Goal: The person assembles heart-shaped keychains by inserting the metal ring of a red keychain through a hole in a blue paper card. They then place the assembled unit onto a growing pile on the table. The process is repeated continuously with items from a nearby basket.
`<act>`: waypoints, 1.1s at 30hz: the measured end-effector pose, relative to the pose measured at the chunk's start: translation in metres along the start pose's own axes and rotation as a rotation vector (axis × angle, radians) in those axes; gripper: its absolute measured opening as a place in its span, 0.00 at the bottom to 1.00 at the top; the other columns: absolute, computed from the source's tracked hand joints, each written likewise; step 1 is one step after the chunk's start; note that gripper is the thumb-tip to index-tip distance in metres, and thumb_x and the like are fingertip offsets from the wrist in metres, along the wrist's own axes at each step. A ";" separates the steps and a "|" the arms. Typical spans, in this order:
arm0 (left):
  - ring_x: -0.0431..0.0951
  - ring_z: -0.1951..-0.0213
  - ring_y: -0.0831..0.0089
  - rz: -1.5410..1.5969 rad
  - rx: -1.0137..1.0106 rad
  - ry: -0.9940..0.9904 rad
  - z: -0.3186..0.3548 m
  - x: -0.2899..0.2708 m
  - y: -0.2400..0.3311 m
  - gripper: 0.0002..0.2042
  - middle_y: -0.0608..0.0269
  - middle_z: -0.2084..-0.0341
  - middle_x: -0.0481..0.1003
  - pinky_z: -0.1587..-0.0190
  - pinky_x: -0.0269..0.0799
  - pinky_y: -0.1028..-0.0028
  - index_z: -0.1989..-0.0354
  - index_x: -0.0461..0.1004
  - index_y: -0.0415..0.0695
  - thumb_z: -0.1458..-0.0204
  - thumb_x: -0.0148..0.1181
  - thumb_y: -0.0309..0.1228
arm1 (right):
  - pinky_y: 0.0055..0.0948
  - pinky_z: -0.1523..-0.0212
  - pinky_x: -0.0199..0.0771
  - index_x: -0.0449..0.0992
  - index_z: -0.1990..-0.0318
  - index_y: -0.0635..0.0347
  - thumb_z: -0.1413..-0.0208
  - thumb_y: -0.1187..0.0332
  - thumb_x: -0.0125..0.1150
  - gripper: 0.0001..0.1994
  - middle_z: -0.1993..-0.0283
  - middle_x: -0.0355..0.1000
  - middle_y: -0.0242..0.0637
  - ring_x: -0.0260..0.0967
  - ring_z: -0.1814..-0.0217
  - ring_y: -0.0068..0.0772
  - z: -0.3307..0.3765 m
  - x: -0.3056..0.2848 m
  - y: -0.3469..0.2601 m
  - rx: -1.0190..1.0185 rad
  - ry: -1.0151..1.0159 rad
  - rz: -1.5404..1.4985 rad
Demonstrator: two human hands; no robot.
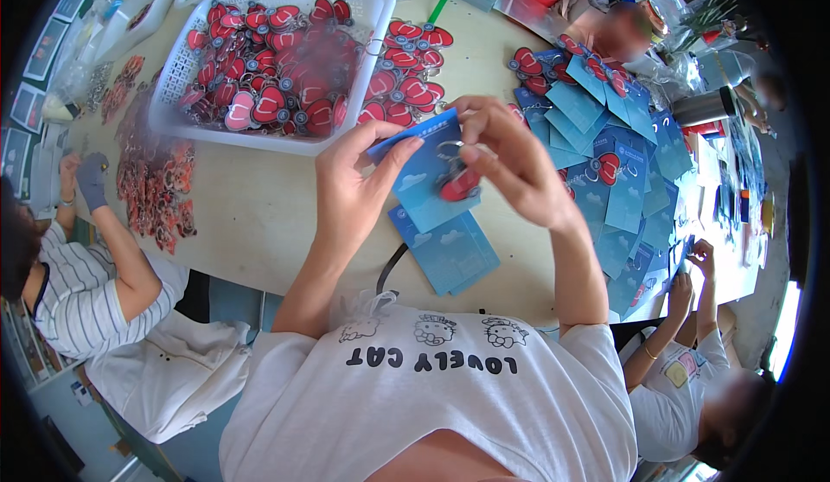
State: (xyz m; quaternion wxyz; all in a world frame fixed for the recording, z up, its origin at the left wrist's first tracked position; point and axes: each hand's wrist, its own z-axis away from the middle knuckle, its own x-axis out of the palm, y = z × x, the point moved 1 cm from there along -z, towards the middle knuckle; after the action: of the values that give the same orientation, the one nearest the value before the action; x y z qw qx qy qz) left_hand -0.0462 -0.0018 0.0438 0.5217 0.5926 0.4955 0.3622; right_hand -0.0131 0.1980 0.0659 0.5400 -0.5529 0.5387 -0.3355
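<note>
My left hand (365, 171) pinches the upper left of a blue card (424, 190) printed with clouds, thumb on its front. A red keychain (460, 186) with a metal ring hangs against that card. Around its ring the fingers of my right hand (512, 166) are closed, close to the card's upper right edge; whether the ring passes through the card I cannot tell. Below, more blue cards (454, 255) lie overlapping on the table near my body. Just beyond my hands, loose red keychains (406, 84) are spread out.
A white plastic basket (377, 28) full of red keychains stands at the far left. Blue cards with keychains (609, 171) are heaped on the right. Orange-red keychains (156, 184) lie at left. Co-workers sit on both sides; another person is across the table.
</note>
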 end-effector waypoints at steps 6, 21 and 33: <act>0.74 0.56 0.79 0.606 -0.139 -0.002 0.009 0.028 0.002 0.16 0.61 0.58 0.75 0.51 0.69 0.77 0.50 0.69 0.35 0.46 0.62 0.23 | 0.15 0.67 0.67 0.67 0.62 0.67 0.39 0.73 0.57 0.06 0.67 0.70 0.30 0.64 0.65 0.12 0.001 0.019 -0.002 0.160 0.249 -0.164; 0.73 0.60 0.82 0.715 -0.134 0.223 0.020 0.046 0.004 0.11 0.66 0.62 0.76 0.54 0.68 0.78 0.55 0.73 0.38 0.41 0.59 0.30 | 0.24 0.55 0.73 0.58 0.46 0.63 0.46 0.82 0.59 0.22 0.57 0.70 0.40 0.72 0.54 0.27 0.001 0.042 -0.012 -0.108 0.460 -0.164; 0.69 0.52 0.68 0.102 0.029 -0.052 0.027 0.036 -0.018 0.20 0.56 0.53 0.67 0.48 0.64 0.70 0.44 0.61 0.38 0.44 0.58 0.27 | 0.26 0.54 0.71 0.58 0.36 0.60 0.53 0.85 0.57 0.33 0.61 0.69 0.35 0.69 0.55 0.27 0.012 -0.015 -0.004 0.067 0.401 -0.161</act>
State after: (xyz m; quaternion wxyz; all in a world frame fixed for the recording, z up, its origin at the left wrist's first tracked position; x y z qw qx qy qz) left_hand -0.0154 0.0257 0.0183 0.5066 0.6337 0.4563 0.3654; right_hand -0.0037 0.2146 0.0711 0.4114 -0.4983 0.5780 -0.4984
